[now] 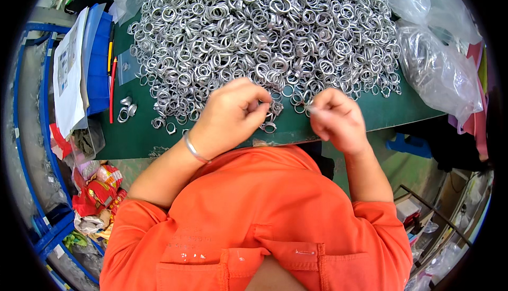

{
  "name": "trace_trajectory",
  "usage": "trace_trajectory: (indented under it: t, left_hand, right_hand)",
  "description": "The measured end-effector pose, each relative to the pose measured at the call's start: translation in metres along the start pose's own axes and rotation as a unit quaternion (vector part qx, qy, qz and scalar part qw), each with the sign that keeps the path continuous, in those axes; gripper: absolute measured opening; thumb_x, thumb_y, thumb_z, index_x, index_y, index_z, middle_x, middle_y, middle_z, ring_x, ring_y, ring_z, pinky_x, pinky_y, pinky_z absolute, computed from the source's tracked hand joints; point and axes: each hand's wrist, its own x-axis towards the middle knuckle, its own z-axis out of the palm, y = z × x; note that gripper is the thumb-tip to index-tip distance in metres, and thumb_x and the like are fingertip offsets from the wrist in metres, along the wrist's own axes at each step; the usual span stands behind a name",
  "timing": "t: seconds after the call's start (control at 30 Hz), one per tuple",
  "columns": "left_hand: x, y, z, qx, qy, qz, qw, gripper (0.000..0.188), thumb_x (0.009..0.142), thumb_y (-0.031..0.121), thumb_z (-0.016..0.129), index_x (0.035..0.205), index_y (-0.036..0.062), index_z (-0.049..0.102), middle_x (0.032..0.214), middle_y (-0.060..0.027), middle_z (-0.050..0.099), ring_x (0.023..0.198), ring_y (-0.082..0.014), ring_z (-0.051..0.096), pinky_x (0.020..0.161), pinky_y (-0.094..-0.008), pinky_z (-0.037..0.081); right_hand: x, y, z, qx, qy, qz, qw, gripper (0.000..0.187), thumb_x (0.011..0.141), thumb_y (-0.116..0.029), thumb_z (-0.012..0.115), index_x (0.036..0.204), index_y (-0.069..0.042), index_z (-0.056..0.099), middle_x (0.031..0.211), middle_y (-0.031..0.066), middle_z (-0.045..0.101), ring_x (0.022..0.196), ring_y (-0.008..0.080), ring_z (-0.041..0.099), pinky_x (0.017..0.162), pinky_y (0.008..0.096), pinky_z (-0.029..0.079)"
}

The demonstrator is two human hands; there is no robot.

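Note:
A large heap of silvery metal rings [254, 31] covers most of the green table [211, 149]. Over the heap's near edge, my left hand [230, 113] is closed, thumb and forefinger pinched together beside several rings. What lies in that pinch, if anything, is hidden. My right hand [341, 121], slightly blurred, is to its right at the near edge of the heap. Its fingers are curled in with the tips together, and a small greyish spot at them is too blurred to name. A few loose rings [269, 127] lie between the hands, close to the table's front edge.
At left, a few separate metal pieces [127, 110] lie near a red pencil [113, 90] and a blue bin [99, 71] with papers [70, 74]. Clear plastic bags [439, 66] flank the heap at right. A blue rack [21, 116] stands far left.

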Motion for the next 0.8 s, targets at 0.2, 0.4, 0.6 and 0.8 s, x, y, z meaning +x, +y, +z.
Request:
trace_trajectory:
  t: [0.2,0.4,0.6,0.8]
  left_hand:
    - [-0.004,0.000,0.024,0.203,-0.018,0.063,0.977,0.011,0.074,0.007,0.065,0.084,0.0047,0.061,0.071,-0.0083,0.054,0.063,-0.0277,0.058,0.053,-0.0350,0.049]
    - [-0.004,-0.004,0.011,0.058,0.019,0.017,0.998,0.007,0.078,0.004,0.064,0.084,0.0026,0.060,0.075,-0.0080,0.056,0.067,-0.0227,0.058,0.060,-0.0305,0.047]
    - [-0.013,0.000,-0.023,-0.370,0.020,-0.211,0.904,0.004,0.081,0.004,0.062,0.082,0.0008,0.060,0.088,-0.0055,0.057,0.065,-0.0130,0.056,0.048,-0.0213,0.042]
    - [-0.016,-0.011,-0.022,-0.524,0.012,-0.172,0.834,0.001,0.078,0.003,0.059,0.079,0.0026,0.059,0.084,-0.0067,0.058,0.065,-0.0121,0.057,0.047,-0.0219,0.042]
  right_hand:
    - [0.008,-0.002,0.002,0.067,0.101,-0.112,0.986,0.019,0.089,-0.014,0.054,0.072,-0.006,0.049,0.069,0.0096,0.056,0.048,0.0100,0.046,0.041,0.0191,0.031]
    - [0.009,0.008,0.022,-0.598,0.100,-0.200,0.770,0.012,0.076,-0.013,0.068,0.073,-0.006,0.058,0.065,0.0076,0.056,0.055,0.0259,0.057,0.051,0.0360,0.048]
    - [0.014,0.011,0.026,-0.704,0.085,-0.204,0.675,0.009,0.075,-0.010,0.065,0.076,-0.007,0.057,0.061,0.0060,0.048,0.056,0.0246,0.055,0.048,0.0356,0.045]
    - [0.018,0.006,0.034,-0.733,0.065,-0.181,0.652,0.006,0.066,-0.008,0.058,0.067,-0.006,0.052,0.064,0.0078,0.052,0.059,0.0257,0.057,0.049,0.0358,0.047]
